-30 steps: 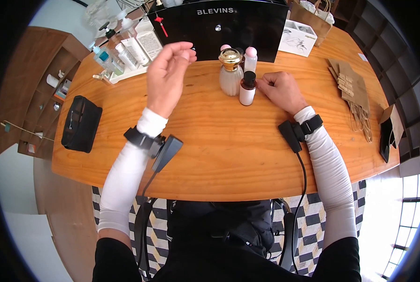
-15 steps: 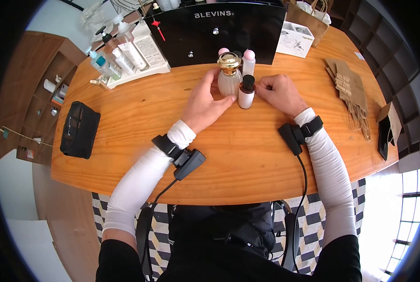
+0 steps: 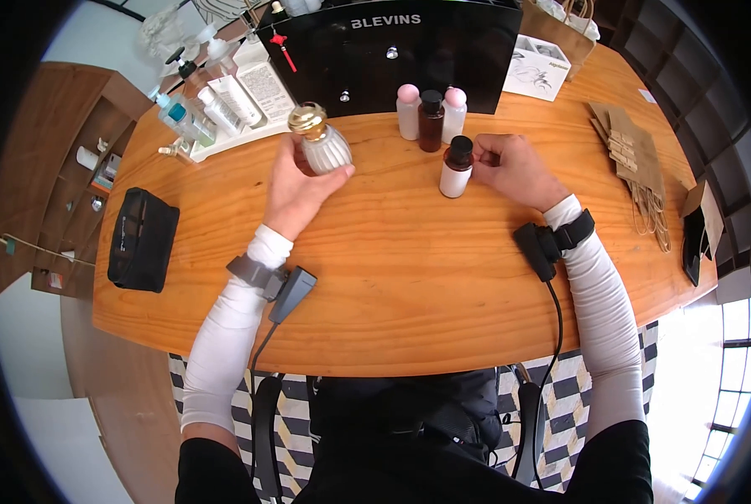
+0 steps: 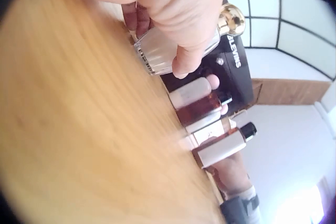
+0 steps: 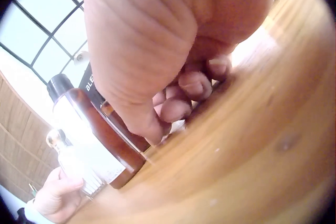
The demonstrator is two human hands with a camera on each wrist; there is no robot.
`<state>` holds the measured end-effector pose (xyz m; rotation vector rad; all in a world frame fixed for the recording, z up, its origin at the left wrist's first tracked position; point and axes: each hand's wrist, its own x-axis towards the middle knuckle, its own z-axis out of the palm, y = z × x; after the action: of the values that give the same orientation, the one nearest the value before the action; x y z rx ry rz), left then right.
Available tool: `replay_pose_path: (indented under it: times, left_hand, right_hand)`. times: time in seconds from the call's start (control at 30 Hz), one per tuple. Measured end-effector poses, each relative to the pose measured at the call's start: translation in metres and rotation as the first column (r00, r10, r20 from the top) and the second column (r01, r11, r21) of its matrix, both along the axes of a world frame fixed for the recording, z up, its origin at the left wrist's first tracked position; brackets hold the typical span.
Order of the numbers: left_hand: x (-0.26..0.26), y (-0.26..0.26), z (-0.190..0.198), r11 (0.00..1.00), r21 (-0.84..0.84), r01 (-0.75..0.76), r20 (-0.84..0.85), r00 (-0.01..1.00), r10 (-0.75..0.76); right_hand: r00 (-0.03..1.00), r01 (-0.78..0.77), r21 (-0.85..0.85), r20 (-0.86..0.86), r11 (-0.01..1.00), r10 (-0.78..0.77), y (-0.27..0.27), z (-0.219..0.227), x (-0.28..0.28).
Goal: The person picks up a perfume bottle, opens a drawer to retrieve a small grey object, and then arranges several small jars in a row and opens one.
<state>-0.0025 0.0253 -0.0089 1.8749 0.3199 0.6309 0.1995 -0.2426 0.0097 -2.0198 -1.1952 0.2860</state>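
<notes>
My left hand [image 3: 295, 189] grips a ribbed glass perfume bottle [image 3: 329, 153] with a gold cap, fingers behind it and thumb in front. In the head view the bottle leans to the left, close over the table. My right hand [image 3: 516, 170] rests on the table with loosely curled fingers, right beside a brown bottle [image 3: 454, 181] with a black cap and white label. The right wrist view shows these curled fingers [image 5: 193, 86] holding nothing, with the brown bottle [image 5: 118, 150] upright next to the thumb. Part of the right hand is hidden behind that bottle in the left wrist view.
Behind the labelled bottle stand a dark brown bottle [image 3: 431, 130] and two pink-capped bottles [image 3: 409, 122]. A black BLEVINS box [image 3: 375, 63] backs the table. A white tray [image 3: 241, 139] of pump bottles, a black pouch [image 3: 143, 239] and paper bags [image 3: 631, 151] lie around the sides.
My left hand came down from beside the black box to the perfume bottle, took hold of it and moved it left, exposing the bottles behind. My right hand has stayed beside the brown bottle.
</notes>
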Motion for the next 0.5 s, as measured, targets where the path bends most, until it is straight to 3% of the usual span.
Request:
replay_pose_path:
  times: [0.03, 0.2, 0.27, 0.3, 0.37, 0.5]
  left_hand:
    - [0.000, 0.012, -0.009, 0.995, 0.058, -0.079, 0.035, 0.996, 0.077]
    - [-0.003, 0.008, -0.003, 0.977, 0.173, -0.127, -0.023, 0.991, 0.133]
    - [-0.004, 0.004, -0.004, 0.999, 0.024, 0.039, 0.074, 0.996, -0.041]
    - [-0.005, 0.003, -0.003, 0.999, 0.023, 0.036, 0.075, 0.996, -0.038]
    - [-0.006, 0.002, 0.002, 0.978, -0.172, 0.122, 0.069, 0.991, -0.111]
    - [-0.009, -0.003, 0.011, 0.995, -0.039, 0.095, 0.030, 0.995, -0.094]
  right_hand:
    - [1.000, 0.009, 0.016, 0.002, 1.000, -0.009, 0.001, -0.001, 0.002]
    - [0.998, 0.061, -0.003, 0.030, 0.998, -0.061, 0.003, -0.001, 0.000]
    - [0.994, 0.088, -0.013, 0.072, 0.996, -0.087, 0.004, 0.001, -0.002]
    - [0.994, 0.086, -0.014, 0.073, 0.996, -0.084, 0.004, 0.003, -0.003]
    - [0.992, 0.092, -0.032, 0.086, 0.995, -0.089, 0.005, 0.006, -0.005]
    - [0.996, 0.065, 0.029, 0.056, 0.997, -0.067, 0.005, -0.010, 0.002]
